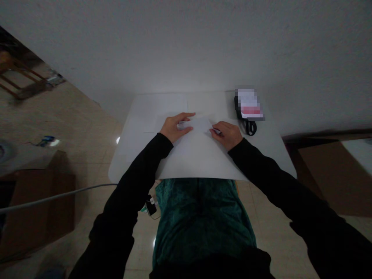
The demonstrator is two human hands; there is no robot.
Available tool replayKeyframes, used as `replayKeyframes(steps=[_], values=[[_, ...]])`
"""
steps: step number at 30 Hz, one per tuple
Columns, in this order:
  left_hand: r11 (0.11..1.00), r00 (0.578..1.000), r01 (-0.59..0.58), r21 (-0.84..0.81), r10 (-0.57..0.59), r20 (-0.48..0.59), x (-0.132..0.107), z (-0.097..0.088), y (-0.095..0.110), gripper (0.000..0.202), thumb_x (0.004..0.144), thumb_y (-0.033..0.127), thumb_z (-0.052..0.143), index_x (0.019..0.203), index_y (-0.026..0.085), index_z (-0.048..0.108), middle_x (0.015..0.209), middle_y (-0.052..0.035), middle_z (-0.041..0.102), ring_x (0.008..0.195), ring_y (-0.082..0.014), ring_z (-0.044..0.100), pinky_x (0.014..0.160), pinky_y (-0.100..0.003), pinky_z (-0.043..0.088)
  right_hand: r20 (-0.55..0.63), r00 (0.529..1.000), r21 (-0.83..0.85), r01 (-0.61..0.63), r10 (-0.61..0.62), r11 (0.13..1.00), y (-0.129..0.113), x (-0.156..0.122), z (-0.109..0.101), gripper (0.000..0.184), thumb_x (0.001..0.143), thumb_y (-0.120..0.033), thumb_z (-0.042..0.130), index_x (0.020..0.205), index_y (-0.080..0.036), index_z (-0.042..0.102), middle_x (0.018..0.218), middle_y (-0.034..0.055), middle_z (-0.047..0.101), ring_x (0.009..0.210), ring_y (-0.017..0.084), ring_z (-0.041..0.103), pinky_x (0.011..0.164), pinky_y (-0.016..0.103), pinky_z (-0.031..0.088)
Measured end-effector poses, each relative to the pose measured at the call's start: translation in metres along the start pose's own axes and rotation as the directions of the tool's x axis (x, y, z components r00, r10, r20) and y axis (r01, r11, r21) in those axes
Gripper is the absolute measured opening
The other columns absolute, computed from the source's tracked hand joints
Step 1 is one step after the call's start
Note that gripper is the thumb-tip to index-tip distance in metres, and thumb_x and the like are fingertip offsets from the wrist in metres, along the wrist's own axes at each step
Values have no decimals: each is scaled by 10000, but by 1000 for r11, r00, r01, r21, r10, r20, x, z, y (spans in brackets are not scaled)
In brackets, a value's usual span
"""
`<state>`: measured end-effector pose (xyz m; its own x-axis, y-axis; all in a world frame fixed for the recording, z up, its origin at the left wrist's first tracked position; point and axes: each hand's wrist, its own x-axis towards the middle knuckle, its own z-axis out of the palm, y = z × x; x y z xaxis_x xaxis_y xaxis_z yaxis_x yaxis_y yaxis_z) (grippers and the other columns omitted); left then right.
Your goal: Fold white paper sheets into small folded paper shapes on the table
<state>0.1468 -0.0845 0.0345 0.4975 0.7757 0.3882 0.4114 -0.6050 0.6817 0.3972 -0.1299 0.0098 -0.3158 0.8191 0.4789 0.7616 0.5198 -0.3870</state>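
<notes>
Carefully, the left hand (175, 128) is resting on a large white paper sheet (197, 157), its fingers (188, 115) spread wide beside a folded paper flap (195, 124). The right hand (227, 135) is curling narrowly over the flap's other edge, seemingly pinching it, though the dim view makes this hard to confirm. The sheet is lying on a white surface (128, 162) and hanging over its near edge toward the person's green top (200, 221). Beyond the right hand, a pixelated package with a black strap (248, 104) is sitting near the wall (186, 46). Below the left sleeve (139, 174), a phone with a cable (151, 207) is hanging beside the person's waist.
</notes>
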Motion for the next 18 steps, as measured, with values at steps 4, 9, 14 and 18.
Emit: replayKeyframes(steps=[4, 9, 14, 18], values=[[924, 951, 93, -372, -193, -242, 8, 4, -7, 847, 654, 496, 830, 1384, 264, 467, 985, -47, 733, 934, -227, 700, 797, -351, 568, -127, 947, 497, -198, 296, 845, -9, 4, 4, 184, 769, -376, 663, 712, -221, 582, 633, -21, 599, 551, 112, 535, 552, 266, 458], [721, 928, 183, -668, -351, -124, 10, 28, -2, 754, 666, 554, 794, 1289, 222, 527, 1004, -78, 734, 900, -206, 712, 855, -387, 570, 34, 785, 871, -327, 618, 368, -36, 16, 16, 373, 604, -426, 804, 640, -228, 490, 536, -77, 514, 496, 86, 512, 496, 244, 487], [675, 916, 248, -695, -397, -58, 10, 37, 3, 602, 703, 525, 776, 1152, 166, 596, 1044, -116, 732, 891, -235, 716, 787, -383, 595, 312, 787, 911, -406, 532, 66, -61, 25, 23, 480, 534, -525, 856, 632, -208, 509, 594, -45, 592, 542, 96, 578, 545, 267, 558], [763, 927, 224, -606, -359, -110, 11, 18, -2, 627, 739, 513, 748, 1219, 147, 579, 1008, -115, 738, 913, -244, 712, 807, -403, 592, 410, 789, 869, -491, 457, 69, -53, 27, 12, 522, 686, -701, 691, 764, -193, 601, 762, 57, 693, 667, 168, 668, 587, 330, 593]])
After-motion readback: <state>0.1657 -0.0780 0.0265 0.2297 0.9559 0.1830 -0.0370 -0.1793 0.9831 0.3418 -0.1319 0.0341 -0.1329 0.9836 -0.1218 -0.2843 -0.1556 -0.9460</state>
